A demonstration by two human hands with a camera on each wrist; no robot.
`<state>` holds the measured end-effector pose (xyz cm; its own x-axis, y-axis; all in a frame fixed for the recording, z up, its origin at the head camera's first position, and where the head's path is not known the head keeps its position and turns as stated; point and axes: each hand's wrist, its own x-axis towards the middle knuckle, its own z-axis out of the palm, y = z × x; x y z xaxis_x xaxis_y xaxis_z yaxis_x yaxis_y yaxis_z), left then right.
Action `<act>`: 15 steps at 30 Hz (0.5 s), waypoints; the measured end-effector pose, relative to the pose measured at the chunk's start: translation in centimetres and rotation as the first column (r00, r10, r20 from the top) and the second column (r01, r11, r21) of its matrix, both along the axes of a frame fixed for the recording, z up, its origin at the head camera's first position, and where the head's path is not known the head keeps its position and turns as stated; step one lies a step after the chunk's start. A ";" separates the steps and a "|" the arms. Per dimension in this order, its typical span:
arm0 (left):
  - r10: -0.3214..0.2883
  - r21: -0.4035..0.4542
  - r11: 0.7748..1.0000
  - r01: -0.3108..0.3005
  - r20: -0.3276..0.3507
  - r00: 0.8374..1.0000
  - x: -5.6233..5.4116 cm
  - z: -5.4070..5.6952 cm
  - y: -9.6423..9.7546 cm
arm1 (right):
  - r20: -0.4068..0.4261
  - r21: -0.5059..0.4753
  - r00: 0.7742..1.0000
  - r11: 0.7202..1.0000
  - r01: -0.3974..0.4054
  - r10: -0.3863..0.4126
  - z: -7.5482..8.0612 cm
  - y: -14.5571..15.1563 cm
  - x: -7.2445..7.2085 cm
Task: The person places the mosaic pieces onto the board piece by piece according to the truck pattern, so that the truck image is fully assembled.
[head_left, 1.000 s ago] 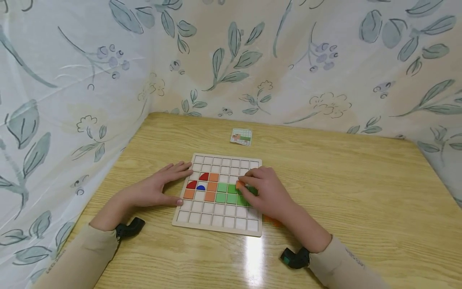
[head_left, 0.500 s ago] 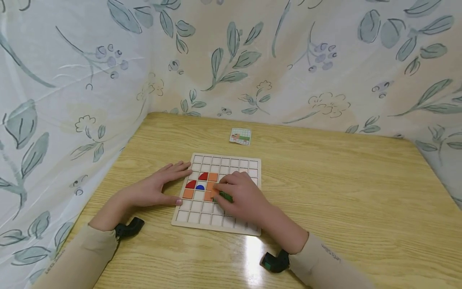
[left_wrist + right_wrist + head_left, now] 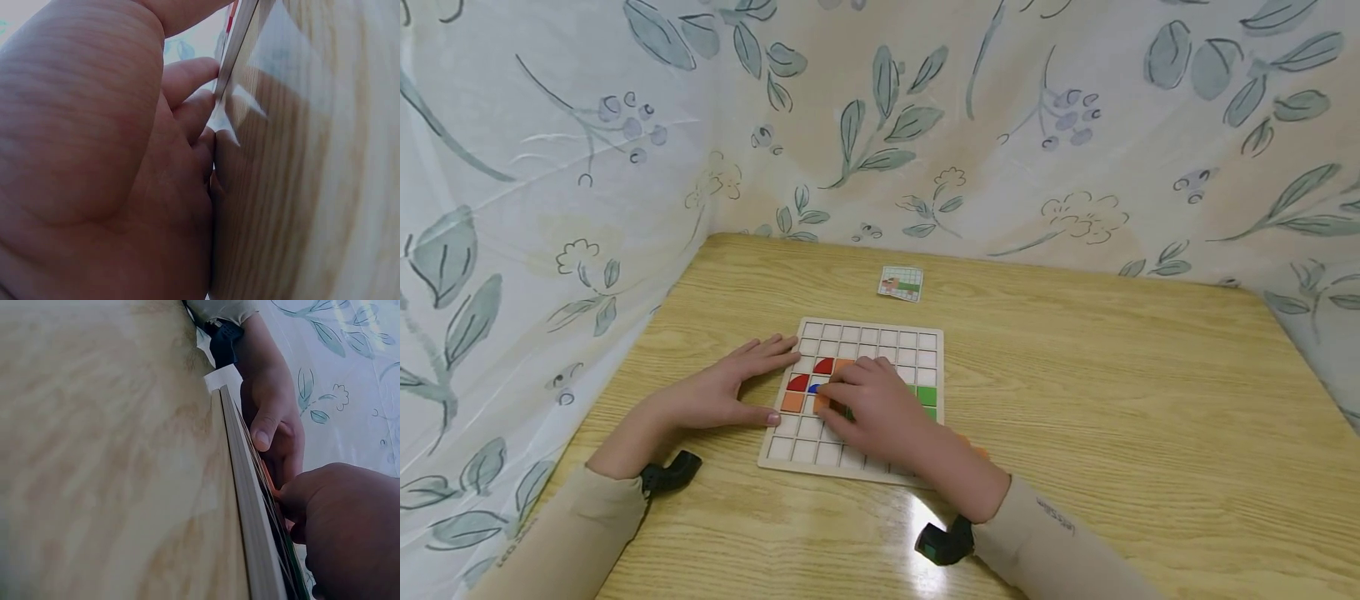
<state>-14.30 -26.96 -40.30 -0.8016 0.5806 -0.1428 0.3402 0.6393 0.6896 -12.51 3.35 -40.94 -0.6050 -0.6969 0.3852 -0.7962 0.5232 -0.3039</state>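
Observation:
A wooden grid board (image 3: pixel 820 454) lies on the table, bearing colored tiles in its cells. My right hand (image 3: pixel 876 408) reaches over it from the right and pinches an orange square tile (image 3: pixel 821 404) at the cell below the blue half-circle tile (image 3: pixel 814 388). To the left of that cell lies another orange tile (image 3: pixel 792 402), with a red quarter-circle tile (image 3: pixel 798 382) above it. My left hand (image 3: pixel 718 390) rests at the board's left edge, thumb and fingers spread and touching the rim. Green tiles (image 3: pixel 927 395) show at the right, partly hidden by my right hand.
A small picture card (image 3: pixel 900 284) with a colored grid pattern lies beyond the board. Loose orange pieces (image 3: pixel 979 452) lie on the table by the board's right edge, partly behind my right forearm. Patterned fabric (image 3: pixel 880 125) hangs around the table (image 3: pixel 1112 392).
My right hand has moved left across the board with the orange tile, from over the green tiles to the cell below the blue half-circle. The left hand stays at the board's edge.

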 end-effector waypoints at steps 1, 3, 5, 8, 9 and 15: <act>-0.001 -0.001 1.000 0.001 -0.003 1.000 0.0 0.0 0.0 | -0.005 0.001 1.000 1.000 -0.004 0.004 0.1 -0.1 0.0; -0.005 0.002 1.000 0.005 -0.007 1.000 0.0 0.0 0.0 | -0.016 0.005 1.000 1.000 -0.009 0.009 0.1 -0.2 0.0; -0.008 0.004 1.000 0.009 -0.013 1.000 0.0 0.0 0.0 | -0.025 0.007 1.000 1.000 -0.012 0.013 0.2 -0.4 0.0; -0.013 0.004 1.000 0.013 -0.018 1.000 0.0 -0.1 0.0 | -0.038 0.023 0.999 1.000 -0.011 0.012 0.2 -0.7 0.0; -0.012 0.004 1.000 0.012 -0.016 1.000 0.0 -0.1 0.0 | -0.043 0.030 0.999 0.999 -0.011 0.012 0.2 -0.8 0.0; 0.001 0.009 1.000 -0.001 0.002 1.000 0.1 -0.1 0.0 | -0.060 0.074 0.998 0.997 -0.008 0.013 0.1 -1.4 0.0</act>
<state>-14.21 -27.00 -40.37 -0.8021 0.5807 -0.1393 0.3378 0.6336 0.6960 -12.47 1.96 -40.80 -0.5749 -0.7306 0.3683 -0.8173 0.5340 -0.2165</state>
